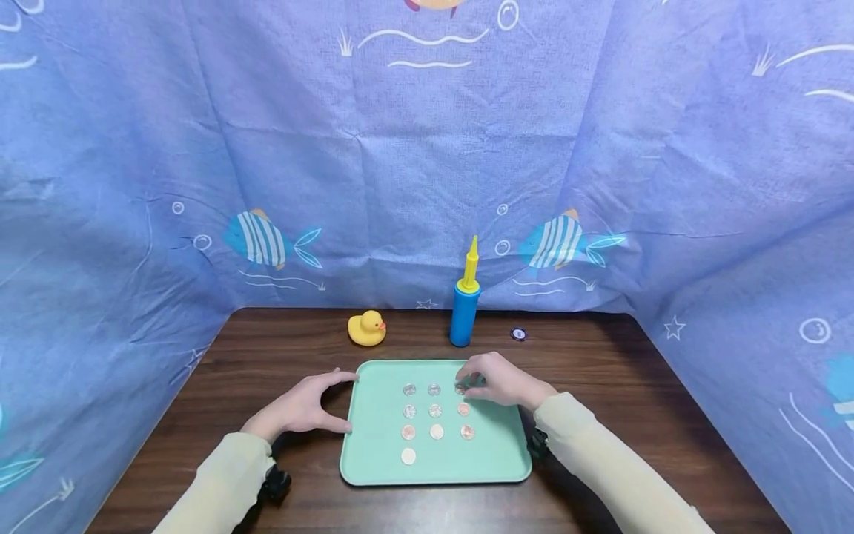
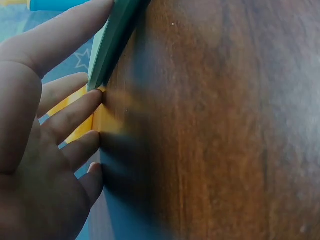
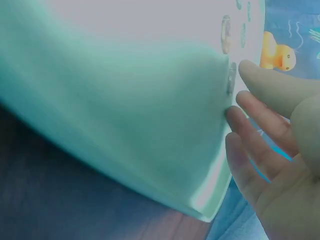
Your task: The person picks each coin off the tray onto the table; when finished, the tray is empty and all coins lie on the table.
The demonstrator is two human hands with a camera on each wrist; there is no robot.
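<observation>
My left hand (image 1: 302, 404) lies at the left rim of a mint-green tray (image 1: 373, 475), thumb and forefinger spread apart with their tips against it. In the left wrist view its fingers (image 2: 75, 112) are nearly straight beside the tray's outer wall (image 2: 107, 55). Over the tray's upper right part, my right hand (image 1: 497, 380) reaches down with thumb and forefinger on opposite sides of a coin (image 3: 231, 78), pinching it at the tray surface. Silver coins (image 1: 409, 411) and copper-coloured coins (image 1: 467, 432) lie flat in rows to the left of and below that hand.
Behind the tray on the dark wooden table (image 1: 280, 334) sit a yellow rubber duck (image 1: 366, 329), a blue and yellow hand pump (image 1: 463, 315) standing upright, and a dark-rimmed round chip (image 1: 518, 334). A blue fish-patterned cloth (image 1: 400, 185) hangs round the table's back and sides.
</observation>
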